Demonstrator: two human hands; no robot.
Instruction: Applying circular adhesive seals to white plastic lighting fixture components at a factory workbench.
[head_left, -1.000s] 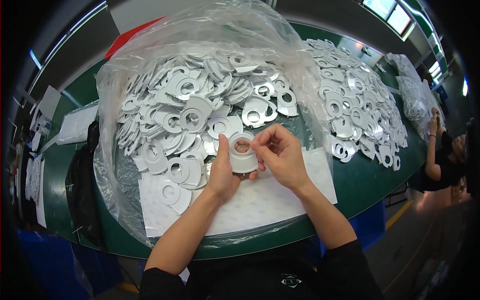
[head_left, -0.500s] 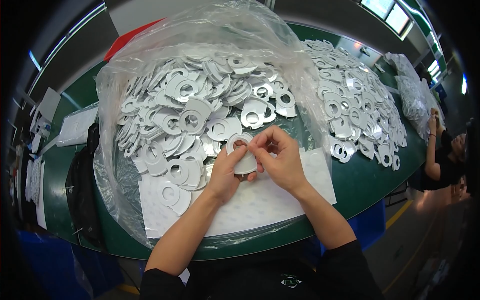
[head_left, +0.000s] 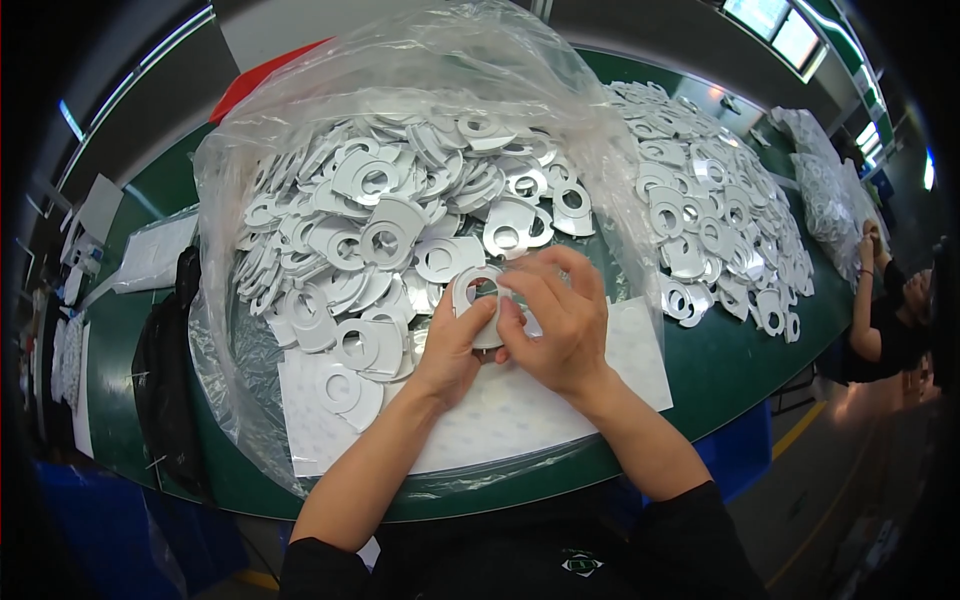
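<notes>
Both of my hands hold one flat white ring-shaped piece with a round hole, just above a white sheet lying on the green table. My left hand grips its lower left edge. My right hand pinches its right side with the fingertips. Right behind the hands, an open clear plastic bag holds a big heap of the same white ring pieces.
A second spread of ring pieces covers the table to the right. A black bag lies at the left, with white sheets beyond it. Another person sits at the far right table edge.
The ring piece has stayed between both hands; my fingers have shifted slightly around its edge, with the right fingertips now over its right side.
</notes>
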